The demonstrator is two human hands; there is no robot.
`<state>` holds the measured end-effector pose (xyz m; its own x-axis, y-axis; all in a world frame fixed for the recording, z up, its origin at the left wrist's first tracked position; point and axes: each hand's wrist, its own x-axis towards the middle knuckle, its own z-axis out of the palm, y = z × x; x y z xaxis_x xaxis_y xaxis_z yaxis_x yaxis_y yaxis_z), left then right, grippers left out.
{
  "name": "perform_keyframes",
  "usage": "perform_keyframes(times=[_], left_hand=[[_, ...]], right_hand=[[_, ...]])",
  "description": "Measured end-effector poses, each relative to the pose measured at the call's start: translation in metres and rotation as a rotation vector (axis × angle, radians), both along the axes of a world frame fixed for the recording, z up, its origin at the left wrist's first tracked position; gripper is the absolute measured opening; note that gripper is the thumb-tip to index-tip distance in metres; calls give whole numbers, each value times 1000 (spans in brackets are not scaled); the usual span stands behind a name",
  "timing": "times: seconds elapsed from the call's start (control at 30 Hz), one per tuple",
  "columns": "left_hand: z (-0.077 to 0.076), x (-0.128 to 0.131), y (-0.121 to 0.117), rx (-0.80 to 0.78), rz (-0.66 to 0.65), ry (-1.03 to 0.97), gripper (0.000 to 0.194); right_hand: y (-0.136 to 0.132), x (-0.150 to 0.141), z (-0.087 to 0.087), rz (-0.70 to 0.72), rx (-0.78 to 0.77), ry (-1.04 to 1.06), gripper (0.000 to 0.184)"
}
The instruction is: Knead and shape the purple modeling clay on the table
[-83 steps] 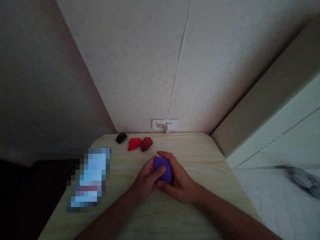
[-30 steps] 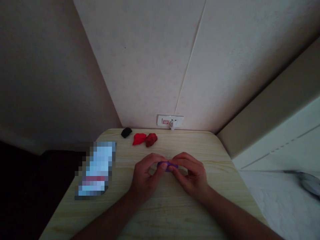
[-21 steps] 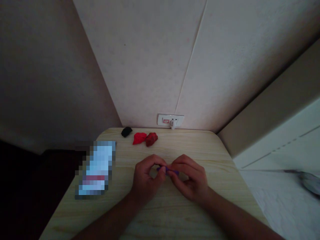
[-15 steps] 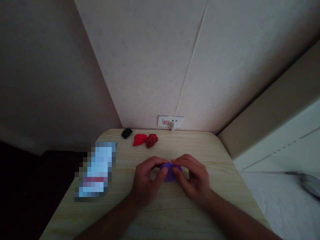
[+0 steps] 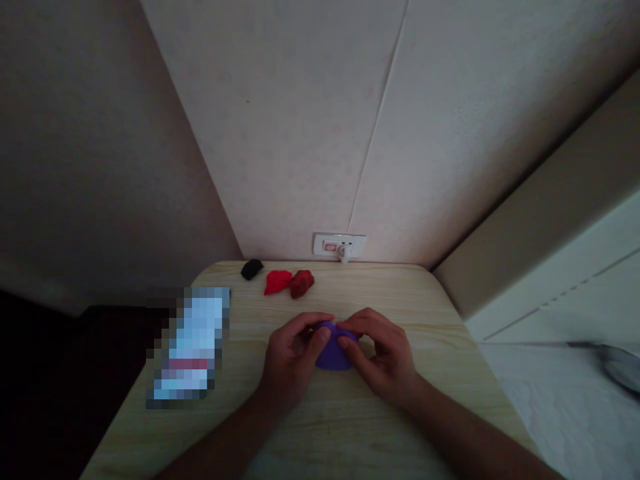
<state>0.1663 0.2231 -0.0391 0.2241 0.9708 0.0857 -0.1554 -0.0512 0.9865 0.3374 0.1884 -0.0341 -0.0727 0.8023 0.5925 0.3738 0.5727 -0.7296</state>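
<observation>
A thin, bendable purple piece [image 5: 334, 359] with a rounded lower edge is held low over the tabletop. Whether it is clay, paper or cloth I cannot tell. My left hand [image 5: 295, 353] pinches its upper left part, thumb in front and fingers behind. On the upper right, my right hand [image 5: 383, 353] grips it the same way. The two sets of fingertips nearly meet at its top edge, which curls over toward the thumbs. The fingers hide part of both sides.
A black lump [image 5: 252, 269], a bright red lump [image 5: 278, 282] and a dark red lump [image 5: 302, 284] lie along the back of the wooden table [image 5: 430, 427]. A pixelated phone-like slab [image 5: 195, 343] lies at left. Behind is a wall socket [image 5: 339, 245] with a plug.
More of the purple piece shows below my thumbs, and its lower edge looks wider and rounder. Both hands keep their pinch on it. The view has shifted slightly.
</observation>
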Motion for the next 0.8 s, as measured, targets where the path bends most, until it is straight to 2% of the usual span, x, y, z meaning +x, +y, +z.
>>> perform_keyframes(times=[0.1,0.27,0.37,0.47,0.53,0.6,0.7,0.8], left_hand=[[-2,-1,0,48,16,36,20],[-4,0,2,49,-26,23,16],[-7,3,4,-70,-69,-142,33],[-10,7,6,-154,-203,-261,48],[-12,8,6,-185,-326,-233,42],[-14,8,6,-207,-401,-171,35],[-14,6,4,-202,-418,-126,32],[-12,6,2,-186,-390,-104,32]], right_hand=[[0,1,0,-12,1,10,23],[0,0,1,46,-23,-14,38],[0,-1,2,69,-40,-36,37],[0,1,1,-32,-28,1,35],[1,2,0,-76,-28,3,37],[2,4,-1,-48,-52,-31,39],[2,6,-4,28,-114,-80,34],[2,5,-6,24,-152,-64,29]])
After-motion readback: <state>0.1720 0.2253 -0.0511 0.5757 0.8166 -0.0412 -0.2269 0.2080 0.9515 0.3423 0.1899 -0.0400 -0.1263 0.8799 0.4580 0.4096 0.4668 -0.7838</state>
